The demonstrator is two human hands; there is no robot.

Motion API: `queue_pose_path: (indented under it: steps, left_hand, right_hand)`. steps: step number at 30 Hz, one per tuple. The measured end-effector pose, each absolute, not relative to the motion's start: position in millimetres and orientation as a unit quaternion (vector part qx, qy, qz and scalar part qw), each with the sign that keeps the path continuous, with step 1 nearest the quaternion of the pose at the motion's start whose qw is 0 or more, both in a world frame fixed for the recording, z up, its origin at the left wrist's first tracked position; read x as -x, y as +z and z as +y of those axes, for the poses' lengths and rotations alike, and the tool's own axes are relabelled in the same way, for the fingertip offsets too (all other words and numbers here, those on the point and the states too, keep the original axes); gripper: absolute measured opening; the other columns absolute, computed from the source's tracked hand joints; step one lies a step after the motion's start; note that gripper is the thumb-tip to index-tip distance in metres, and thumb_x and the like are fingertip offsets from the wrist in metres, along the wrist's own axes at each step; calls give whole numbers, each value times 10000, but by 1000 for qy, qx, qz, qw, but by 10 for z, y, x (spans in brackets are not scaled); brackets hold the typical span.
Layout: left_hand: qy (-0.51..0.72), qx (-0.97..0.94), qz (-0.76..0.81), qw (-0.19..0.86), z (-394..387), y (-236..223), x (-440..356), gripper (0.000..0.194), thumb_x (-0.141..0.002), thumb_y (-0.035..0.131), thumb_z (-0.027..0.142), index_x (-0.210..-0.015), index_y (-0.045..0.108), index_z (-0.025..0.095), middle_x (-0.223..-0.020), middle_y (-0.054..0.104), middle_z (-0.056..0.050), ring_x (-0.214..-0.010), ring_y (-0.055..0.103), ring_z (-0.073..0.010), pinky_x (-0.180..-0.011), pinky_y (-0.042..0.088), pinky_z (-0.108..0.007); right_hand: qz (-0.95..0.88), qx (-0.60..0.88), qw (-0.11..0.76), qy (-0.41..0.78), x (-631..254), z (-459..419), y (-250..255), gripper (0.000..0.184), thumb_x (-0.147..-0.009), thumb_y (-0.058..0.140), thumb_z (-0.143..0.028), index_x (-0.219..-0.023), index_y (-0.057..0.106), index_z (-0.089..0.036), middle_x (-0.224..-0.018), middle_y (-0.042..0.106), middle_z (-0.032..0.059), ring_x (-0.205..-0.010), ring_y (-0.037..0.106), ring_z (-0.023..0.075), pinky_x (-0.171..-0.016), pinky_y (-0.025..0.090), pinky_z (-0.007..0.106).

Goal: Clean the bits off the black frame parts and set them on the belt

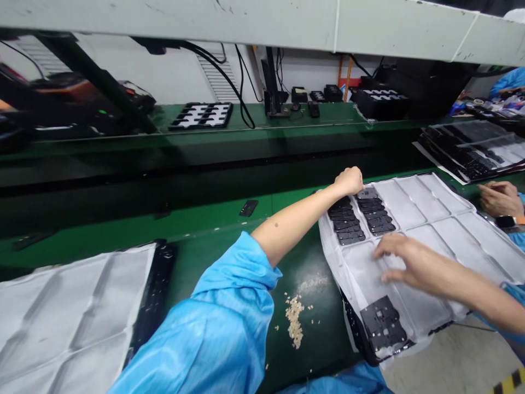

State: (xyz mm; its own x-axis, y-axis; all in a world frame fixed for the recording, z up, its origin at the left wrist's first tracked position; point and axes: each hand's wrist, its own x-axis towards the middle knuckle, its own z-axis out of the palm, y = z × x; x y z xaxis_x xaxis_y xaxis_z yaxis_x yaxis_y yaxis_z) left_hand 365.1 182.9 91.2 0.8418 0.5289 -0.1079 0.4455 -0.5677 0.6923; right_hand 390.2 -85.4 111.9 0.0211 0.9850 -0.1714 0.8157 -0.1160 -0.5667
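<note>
My left hand (350, 180) is closed at the far edge of a compartment tray (422, 230) lined with thin white sheet. What its fingers hold, if anything, is hidden. Just beneath it, two compartments contain overlapping rows of flat black plastic parts (374, 216). Over the tray's near left part hovers my right hand (404, 260), slightly blurred, its fingers apart and nothing visible between them. A group of black plastic pieces (383, 323) lies in the near corner compartment, below that hand.
Small beige bits (295, 323) are scattered on the green bench. Another lined tray (74, 312) sits at left; a lone black part (248, 208) lies farther back. A co-worker's hands (501, 198) are at the right edge, near stacked trays (476, 148). A grey beam (246, 22) crosses overhead.
</note>
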Motion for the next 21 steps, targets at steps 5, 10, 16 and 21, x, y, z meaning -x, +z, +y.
queue_pose_path:
  steps: [5, 10, 16, 21]
  left_hand:
    - [49, -919, 266, 286, 1731, 958, -3616, 200, -881, 721, 55, -1045, 778, 153, -1274, 765, -194, -1315, 699, -364, -1145, 542, -472]
    - [45, -928, 263, 259, 1744, 979, -3568, 166, -912, 704, 93, -1036, 786, 166, -1225, 775, -177, -1252, 718, -352, -1076, 572, -445]
    - [66, -927, 241, 280, 1775, 1099, -3446, 105, -961, 686, 143, -893, 765, 160, -1049, 799, -132, -1098, 750, -293, -998, 583, -401]
    - [63, -917, 109, 379, 1704, 1271, -3223, 183, -1007, 702, 254, -867, 735, 139, -882, 782, -63, -874, 763, -181, -830, 574, -287]
  right_hand:
    - [-682, 674, 12, 284, -3396, -1213, 1052, 395, -728, 779, 14, -1042, 650, -187, -1149, 691, 90, -1090, 632, 310, -965, 529, 450]
    - [-679, 684, -17, 266, -3360, -1224, 953, 453, -672, 650, 67, -1037, 618, -199, -1130, 688, 85, -1069, 622, 320, -1015, 501, 513]
    - [-663, 675, 34, 322, -3472, -1167, 1090, 273, -825, 657, 39, -934, 584, -199, -1085, 702, 82, -1059, 644, 285, -947, 514, 432]
    - [-577, 706, 208, 353, -3960, -895, 1108, 66, -975, 683, -233, -923, 647, -217, -898, 725, 27, -871, 687, 221, -835, 541, 367]
